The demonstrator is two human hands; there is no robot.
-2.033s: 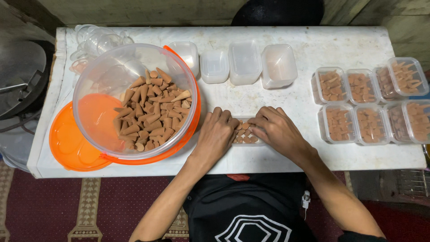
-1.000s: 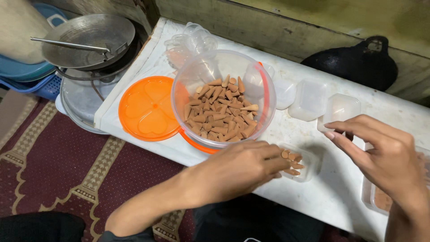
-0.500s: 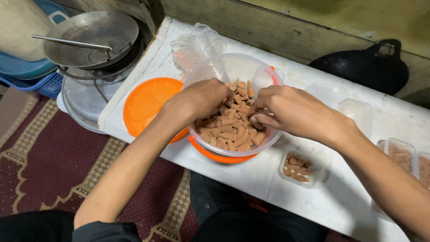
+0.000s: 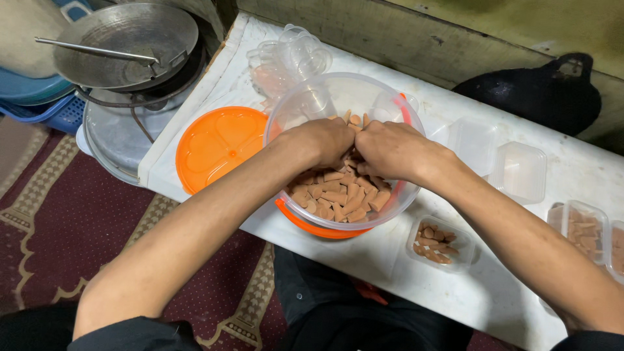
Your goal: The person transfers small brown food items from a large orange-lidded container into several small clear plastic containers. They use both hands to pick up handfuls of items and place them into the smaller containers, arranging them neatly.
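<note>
A clear round tub (image 4: 286, 110) with an orange base holds a heap of small brown cone-shaped pieces (image 4: 338, 195). Both my hands are down inside it. My left hand (image 4: 322, 140) is curled over the pieces on the left. My right hand (image 4: 390, 148) is curled over them on the right, knuckles almost touching the left hand. Whatever the fingers have closed on is hidden under the hands. A small clear box (image 4: 440, 244) partly filled with the same pieces sits on the white table (image 4: 383, 260) just right of the tub.
An orange lid (image 4: 218, 146) lies left of the tub. Empty clear boxes (image 4: 517, 172) stand behind, filled boxes (image 4: 578, 224) at the right edge. Clear cups (image 4: 286, 58) are stacked at the back. Metal pans (image 4: 123, 45) and a black bag (image 4: 533, 91) lie beyond the table.
My hands left the small box near the table's front edge and went into the tub. They have since closed together over the brown pieces. The view has swung left.
</note>
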